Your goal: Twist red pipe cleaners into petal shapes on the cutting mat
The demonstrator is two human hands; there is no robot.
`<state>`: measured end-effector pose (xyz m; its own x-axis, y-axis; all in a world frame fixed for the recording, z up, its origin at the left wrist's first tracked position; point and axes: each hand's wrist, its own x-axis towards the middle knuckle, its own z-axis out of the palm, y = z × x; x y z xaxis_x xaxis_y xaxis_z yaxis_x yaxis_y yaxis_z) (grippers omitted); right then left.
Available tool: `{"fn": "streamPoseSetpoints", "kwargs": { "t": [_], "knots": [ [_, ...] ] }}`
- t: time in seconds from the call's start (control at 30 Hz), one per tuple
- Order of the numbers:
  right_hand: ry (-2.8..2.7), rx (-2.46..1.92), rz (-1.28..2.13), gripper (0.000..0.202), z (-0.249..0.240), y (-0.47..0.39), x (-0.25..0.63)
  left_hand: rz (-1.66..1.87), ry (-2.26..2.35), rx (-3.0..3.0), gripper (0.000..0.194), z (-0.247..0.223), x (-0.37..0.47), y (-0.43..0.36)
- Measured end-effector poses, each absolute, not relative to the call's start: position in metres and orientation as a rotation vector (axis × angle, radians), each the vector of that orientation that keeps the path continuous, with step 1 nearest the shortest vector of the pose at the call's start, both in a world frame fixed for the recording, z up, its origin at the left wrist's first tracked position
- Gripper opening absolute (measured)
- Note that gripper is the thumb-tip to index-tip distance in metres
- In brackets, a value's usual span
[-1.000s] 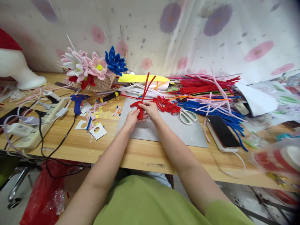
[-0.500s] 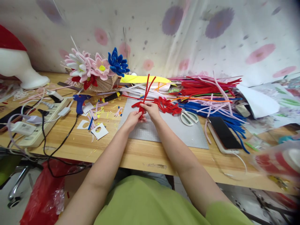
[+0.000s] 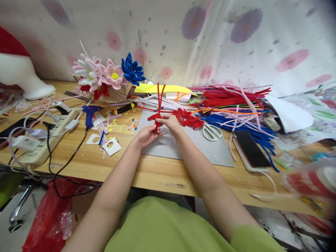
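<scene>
Pinching a red piece (image 3: 158, 124) over the mat (image 3: 189, 150), the right hand (image 3: 170, 124) has thumb and fingertip together, while the left hand (image 3: 147, 135) grips the base, outer fingers loosely spread. The base looks bunched, but two stems (image 3: 159, 104) stand free, so it seems part-made; looped red shapes (image 3: 187, 118) lie beyond.

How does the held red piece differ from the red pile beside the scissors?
The held piece sits in the left hand and right hand; the red pile lies on the grey mat. The held piece sends two thin strands upward; the red pile shows bent, jumbled shapes. Both are red.
</scene>
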<state>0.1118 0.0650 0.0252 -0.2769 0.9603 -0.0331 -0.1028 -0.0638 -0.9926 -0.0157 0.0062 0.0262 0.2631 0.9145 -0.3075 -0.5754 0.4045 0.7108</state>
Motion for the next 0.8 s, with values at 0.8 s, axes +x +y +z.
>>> {"fn": "streamPoseSetpoints", "kwargs": {
  "t": [0.8],
  "knots": [
    [-1.579,-1.031,1.583,0.012,0.015,0.060,0.108,1.077,1.173,0.812,0.021,0.017,-0.020,0.024]
  ]
}}
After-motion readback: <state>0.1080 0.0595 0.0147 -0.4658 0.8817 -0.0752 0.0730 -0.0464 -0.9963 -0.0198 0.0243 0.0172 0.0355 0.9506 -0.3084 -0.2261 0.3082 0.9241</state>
